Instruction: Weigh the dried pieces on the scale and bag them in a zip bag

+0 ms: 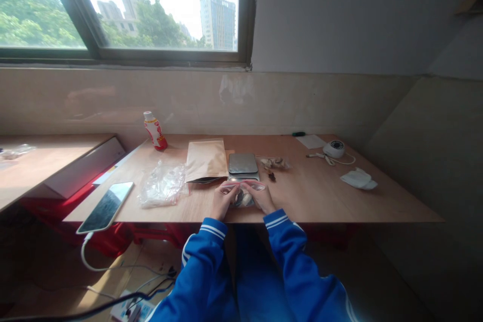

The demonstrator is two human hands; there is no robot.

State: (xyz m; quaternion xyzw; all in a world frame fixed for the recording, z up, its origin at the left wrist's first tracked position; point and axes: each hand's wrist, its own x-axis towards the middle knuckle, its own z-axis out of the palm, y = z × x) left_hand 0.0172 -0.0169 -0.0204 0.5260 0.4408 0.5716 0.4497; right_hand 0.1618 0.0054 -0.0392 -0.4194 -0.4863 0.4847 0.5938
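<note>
Near the table's front edge, a small clear zip bag [245, 200] with a red-pink strip along its top holds pale and dark dried pieces. My left hand [225, 198] pinches the strip on one side, and my right hand [261, 196] pinches it on the other. Just beyond the bag is a kitchen scale [242, 164] with a square metal plate. Left of the scale lies a brown paper pouch [206, 160], its dark mouth toward me. To the right are another filled clear bag [276, 163] and a few loose dark brown pieces [271, 176].
Left on the table [320, 196] are a heap of clear plastic bags [163, 185], a red-and-white bottle [155, 131] and a cabled phone [105, 207] at the edge. Right are a white dome camera [334, 149], a crumpled white tissue [358, 179] and a paper sheet [311, 141].
</note>
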